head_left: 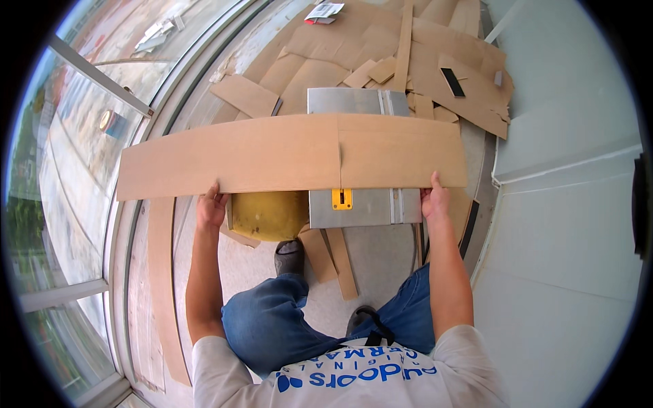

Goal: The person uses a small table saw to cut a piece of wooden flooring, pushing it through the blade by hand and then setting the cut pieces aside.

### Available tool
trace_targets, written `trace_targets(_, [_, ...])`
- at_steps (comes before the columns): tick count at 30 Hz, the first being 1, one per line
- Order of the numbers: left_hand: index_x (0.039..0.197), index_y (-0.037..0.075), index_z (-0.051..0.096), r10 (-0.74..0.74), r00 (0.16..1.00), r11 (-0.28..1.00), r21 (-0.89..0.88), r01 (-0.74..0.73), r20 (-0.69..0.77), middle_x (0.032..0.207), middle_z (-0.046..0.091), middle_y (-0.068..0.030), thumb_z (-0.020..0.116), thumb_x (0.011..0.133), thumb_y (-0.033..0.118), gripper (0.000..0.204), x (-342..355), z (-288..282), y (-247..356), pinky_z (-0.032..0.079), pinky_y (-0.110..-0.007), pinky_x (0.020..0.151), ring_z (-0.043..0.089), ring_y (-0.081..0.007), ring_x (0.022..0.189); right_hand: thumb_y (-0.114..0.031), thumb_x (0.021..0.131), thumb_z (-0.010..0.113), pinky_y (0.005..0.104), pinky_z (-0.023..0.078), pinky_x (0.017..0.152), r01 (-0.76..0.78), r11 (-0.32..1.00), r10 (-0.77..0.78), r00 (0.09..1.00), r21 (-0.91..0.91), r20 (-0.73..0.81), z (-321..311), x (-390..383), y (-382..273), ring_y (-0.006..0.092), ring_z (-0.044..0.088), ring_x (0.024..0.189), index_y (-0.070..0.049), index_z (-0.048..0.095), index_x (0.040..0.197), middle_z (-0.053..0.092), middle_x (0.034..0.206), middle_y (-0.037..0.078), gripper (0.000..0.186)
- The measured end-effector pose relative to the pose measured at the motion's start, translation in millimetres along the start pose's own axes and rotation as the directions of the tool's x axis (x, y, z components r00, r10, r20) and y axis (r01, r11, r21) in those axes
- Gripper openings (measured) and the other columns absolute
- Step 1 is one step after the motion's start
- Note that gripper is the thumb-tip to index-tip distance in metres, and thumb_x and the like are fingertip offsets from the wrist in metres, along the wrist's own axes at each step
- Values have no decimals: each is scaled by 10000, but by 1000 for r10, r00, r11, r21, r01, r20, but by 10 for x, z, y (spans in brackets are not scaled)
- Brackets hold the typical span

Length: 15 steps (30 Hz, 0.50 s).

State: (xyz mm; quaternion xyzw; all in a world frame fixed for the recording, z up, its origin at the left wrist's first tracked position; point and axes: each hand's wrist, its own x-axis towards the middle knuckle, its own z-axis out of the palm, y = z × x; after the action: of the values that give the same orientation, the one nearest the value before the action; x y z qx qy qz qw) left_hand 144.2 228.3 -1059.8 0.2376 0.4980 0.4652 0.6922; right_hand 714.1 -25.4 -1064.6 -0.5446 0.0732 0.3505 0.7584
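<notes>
A long strip of brown cardboard [252, 153] lies crosswise over a silver metal saw table [357, 211]. A straight slit runs down the strip in line with the yellow slotted insert [342, 198] at its near edge. My left hand [211, 207] grips the near edge left of center, fingers under and thumb on top. At the right part of that same edge, my right hand [435, 197] holds the cardboard the same way. Under the strip's left half is a dusty yellow object [265, 214], partly hidden.
Cardboard sheets and offcuts [456, 81] cover the floor beyond the saw table, more strips [163, 279] lying beside and below it. A glass window wall [68, 170] runs along my left, a pale wall [564, 238] along my right. My feet [289, 257] stand near the table.
</notes>
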Motion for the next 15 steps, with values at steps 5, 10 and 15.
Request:
trace_targets(5, [1341, 82, 603, -7, 1000, 1000, 6, 7, -10, 1292, 680, -48, 541, 1081, 141, 273, -52, -14, 14, 583, -343, 975, 667, -177, 1169, -222, 1021, 697, 376, 602, 776, -9, 1000, 9, 1000, 14, 1, -19, -20, 18, 216, 702, 994, -96, 604, 1312, 693, 1193, 47, 331])
trace_targets(10, [1316, 87, 612, -9, 1000, 1000, 12, 9, 9, 1277, 686, -33, 546, 1079, 135, 250, -77, -39, 30, 603, -323, 920, 686, -170, 1123, -230, 1020, 696, 369, 610, 792, -8, 1000, 9, 1000, -14, 4, -45, -56, 28, 206, 702, 979, -99, 603, 1295, 695, 1156, 46, 319])
trace_targets(15, [1321, 109, 609, -35, 999, 999, 4, 35, -12, 1261, 687, -23, 551, 1078, 133, 251, -116, -91, 10, 605, -317, 908, 688, -169, 1108, -220, 1019, 697, 370, 613, 784, -19, 1000, 20, 1000, -18, 11, -144, -105, 37, 211, 703, 1001, -89, 589, 1317, 693, 1181, 46, 343])
